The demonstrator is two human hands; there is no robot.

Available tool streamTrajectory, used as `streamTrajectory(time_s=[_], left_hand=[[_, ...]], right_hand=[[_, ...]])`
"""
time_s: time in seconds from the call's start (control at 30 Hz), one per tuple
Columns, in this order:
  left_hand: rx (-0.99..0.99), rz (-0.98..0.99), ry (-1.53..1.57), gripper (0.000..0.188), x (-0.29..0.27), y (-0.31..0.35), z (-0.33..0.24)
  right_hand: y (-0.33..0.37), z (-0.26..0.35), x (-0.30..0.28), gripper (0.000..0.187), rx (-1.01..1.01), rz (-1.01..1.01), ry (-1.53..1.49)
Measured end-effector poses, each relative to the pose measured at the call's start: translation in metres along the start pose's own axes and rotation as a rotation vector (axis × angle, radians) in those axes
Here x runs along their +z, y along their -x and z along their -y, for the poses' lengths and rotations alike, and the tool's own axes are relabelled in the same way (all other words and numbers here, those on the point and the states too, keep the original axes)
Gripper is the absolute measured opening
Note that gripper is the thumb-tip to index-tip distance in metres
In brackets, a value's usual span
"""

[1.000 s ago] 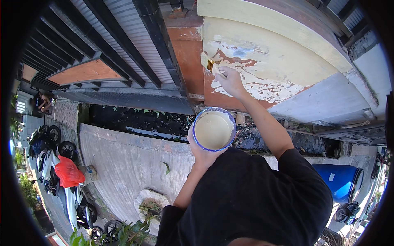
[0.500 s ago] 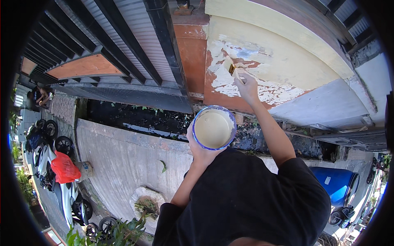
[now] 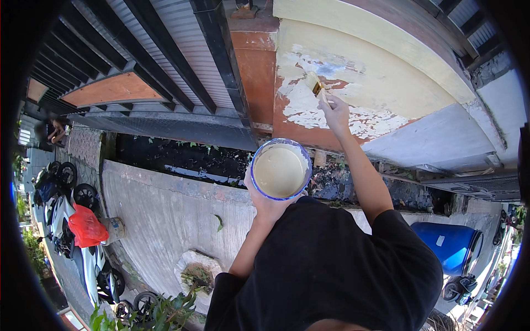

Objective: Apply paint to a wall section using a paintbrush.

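Observation:
My left hand [image 3: 264, 201] is wrapped round a paint can [image 3: 281, 169] with a blue rim, held upright in front of my chest. Cream paint fills much of it. In my right hand [image 3: 335, 113], the fingers close on the handle of a paintbrush [image 3: 318, 88]. Its bristles rest against the wall [image 3: 375, 66], at a patch where old cream paint has peeled. White flakes and orange-brown base show around the brush. The handle is partly hidden by my fingers.
A dark drainage ditch [image 3: 182, 160] runs between the wall and the concrete path [image 3: 160, 190]. Black metal gate bars [image 3: 149, 44] stand at the left. Parked motorbikes [image 3: 66, 220], a red plastic bag [image 3: 87, 226] and a blue drum [image 3: 447, 248] lie farther out. A person [image 3: 56, 131] is at far left.
The brush has shifted slightly right and its tilt has changed, leaving fresh cream paint by the orange-brown patch. My left hand and the can have moved a little left and up.

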State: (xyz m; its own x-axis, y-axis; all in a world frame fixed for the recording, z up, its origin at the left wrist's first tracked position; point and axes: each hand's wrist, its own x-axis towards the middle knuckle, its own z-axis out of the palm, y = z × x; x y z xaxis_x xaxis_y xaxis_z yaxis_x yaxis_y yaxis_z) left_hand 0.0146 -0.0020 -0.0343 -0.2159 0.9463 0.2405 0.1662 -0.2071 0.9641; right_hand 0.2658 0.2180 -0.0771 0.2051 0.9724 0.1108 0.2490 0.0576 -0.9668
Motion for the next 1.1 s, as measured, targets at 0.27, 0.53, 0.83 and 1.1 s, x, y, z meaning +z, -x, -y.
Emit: streamTrajectory(time_s=[0.27,0.53,0.83,1.1], left_hand=[[-0.031,-0.054,0.034,0.129,-0.001,0.004,0.004],[0.092,-0.037,-0.074,0.124,-0.002,0.0,-0.02],[0.114,-0.016,-0.043,0.127,0.001,-0.005,-0.014],[0.042,-0.012,0.014,0.129,0.003,-0.014,-0.006]], right_hand=[[0.019,0.056,0.025,0.029,-0.44,0.078,0.618],[-0.022,0.056,0.04,0.024,-0.559,0.167,0.63],[-0.038,0.053,0.048,0.023,-0.506,0.136,0.603],[-0.035,0.033,0.007,0.017,-0.323,-0.096,0.51]])
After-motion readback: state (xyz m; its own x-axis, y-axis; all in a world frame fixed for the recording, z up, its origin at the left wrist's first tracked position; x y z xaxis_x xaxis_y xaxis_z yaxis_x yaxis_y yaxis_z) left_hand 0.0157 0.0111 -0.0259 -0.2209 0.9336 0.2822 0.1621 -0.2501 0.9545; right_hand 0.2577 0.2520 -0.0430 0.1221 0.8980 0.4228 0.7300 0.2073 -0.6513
